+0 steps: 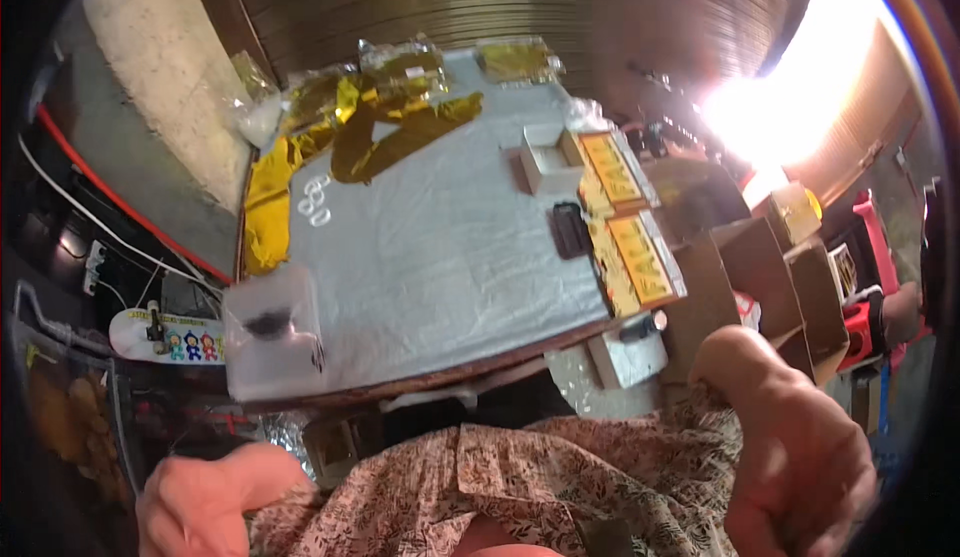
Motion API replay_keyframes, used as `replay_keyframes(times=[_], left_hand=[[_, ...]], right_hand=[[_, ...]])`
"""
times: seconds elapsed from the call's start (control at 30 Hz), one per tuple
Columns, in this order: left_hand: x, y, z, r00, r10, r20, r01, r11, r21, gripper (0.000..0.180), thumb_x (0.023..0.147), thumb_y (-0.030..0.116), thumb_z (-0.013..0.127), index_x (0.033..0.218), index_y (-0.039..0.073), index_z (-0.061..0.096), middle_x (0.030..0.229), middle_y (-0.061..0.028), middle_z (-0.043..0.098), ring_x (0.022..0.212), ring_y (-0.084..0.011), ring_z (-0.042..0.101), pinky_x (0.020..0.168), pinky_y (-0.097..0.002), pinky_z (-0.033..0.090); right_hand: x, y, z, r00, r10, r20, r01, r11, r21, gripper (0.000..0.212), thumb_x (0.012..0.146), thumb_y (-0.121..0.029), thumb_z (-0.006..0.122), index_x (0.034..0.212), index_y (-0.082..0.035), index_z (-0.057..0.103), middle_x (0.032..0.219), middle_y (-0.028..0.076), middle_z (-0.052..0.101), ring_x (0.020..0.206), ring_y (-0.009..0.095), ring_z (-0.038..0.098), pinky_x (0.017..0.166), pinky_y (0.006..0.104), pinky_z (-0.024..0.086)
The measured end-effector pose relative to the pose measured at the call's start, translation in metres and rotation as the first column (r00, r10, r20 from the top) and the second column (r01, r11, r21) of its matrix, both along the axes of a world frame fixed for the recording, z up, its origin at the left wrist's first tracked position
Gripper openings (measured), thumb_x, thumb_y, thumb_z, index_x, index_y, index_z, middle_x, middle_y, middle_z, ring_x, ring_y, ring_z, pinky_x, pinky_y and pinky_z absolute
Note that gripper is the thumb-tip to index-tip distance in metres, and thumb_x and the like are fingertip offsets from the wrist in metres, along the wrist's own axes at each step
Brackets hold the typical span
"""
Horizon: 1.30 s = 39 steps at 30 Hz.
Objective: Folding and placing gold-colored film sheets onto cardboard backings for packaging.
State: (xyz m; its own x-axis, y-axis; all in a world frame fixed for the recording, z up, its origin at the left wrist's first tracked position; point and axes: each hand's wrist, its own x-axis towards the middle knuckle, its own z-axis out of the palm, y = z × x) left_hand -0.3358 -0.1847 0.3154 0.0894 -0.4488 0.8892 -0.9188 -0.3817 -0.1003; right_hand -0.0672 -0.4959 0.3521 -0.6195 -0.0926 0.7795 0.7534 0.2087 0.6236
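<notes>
At the lower left, my left hand is curled closed beside the patterned shirt. My right hand is bent at the lower right on the shirt's other side, its fingers folded downward. Whether either hand grips anything is hidden. Both are off the covered table. Nearest the left hand is a clear plastic box with something dark in it, on the table's near left corner. A small white box with a dark cylinder on it stands nearest the right hand.
Gold film pieces, white rings, an open white box, a black case and yellow printed cards lie on the table. Cardboard boxes stand right. A painted skateboard deck and white cable are left.
</notes>
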Motion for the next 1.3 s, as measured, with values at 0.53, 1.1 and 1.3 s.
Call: replay_keyframes(times=[0.53, 1.1, 1.3], left_hand=[[0.066, 0.032, -0.177, 0.084, 0.185, -0.979, -0.892, 0.452, 0.009, 0.016, 0.093, 0.010, 0.069, 0.101, -0.003, 0.073, 0.091, -0.0062, 0.076, 0.087, -0.0108, 0.069, 0.079, -0.0269, 0.054], [0.265, 0.262, -0.265, 0.289, 0.695, -0.658, -0.838, 0.517, 0.177, 0.019, 0.085, 0.019, 0.070, 0.099, 0.008, 0.077, 0.087, -0.0118, 0.075, 0.076, -0.0301, 0.071, 0.070, -0.0387, 0.055], [0.322, 0.319, -0.295, 0.082, 0.700, -0.709, -0.909, 0.344, 0.234, 0.023, 0.080, 0.026, 0.075, 0.098, 0.011, 0.078, 0.088, -0.0093, 0.074, 0.084, -0.0277, 0.071, 0.078, -0.0405, 0.055]], right_hand=[[0.075, 0.149, -0.157, 0.648, -0.594, -0.477, -0.185, 0.485, -0.855, 0.027, 0.087, 0.009, 0.066, 0.110, -0.002, 0.071, 0.101, 0.016, 0.074, 0.089, 0.030, 0.073, 0.076, 0.0363, 0.056], [0.174, 0.319, -0.281, 0.752, -0.620, -0.223, -0.050, 0.284, -0.957, 0.044, 0.091, 0.001, 0.054, 0.135, -0.004, 0.056, 0.144, 0.017, 0.055, 0.126, 0.038, 0.056, 0.108, 0.0446, 0.044], [0.210, 0.362, -0.320, 0.706, -0.666, -0.242, -0.056, 0.288, -0.956, 0.048, 0.092, -0.002, 0.053, 0.139, -0.001, 0.051, 0.147, 0.019, 0.051, 0.133, 0.037, 0.051, 0.113, 0.0452, 0.039]])
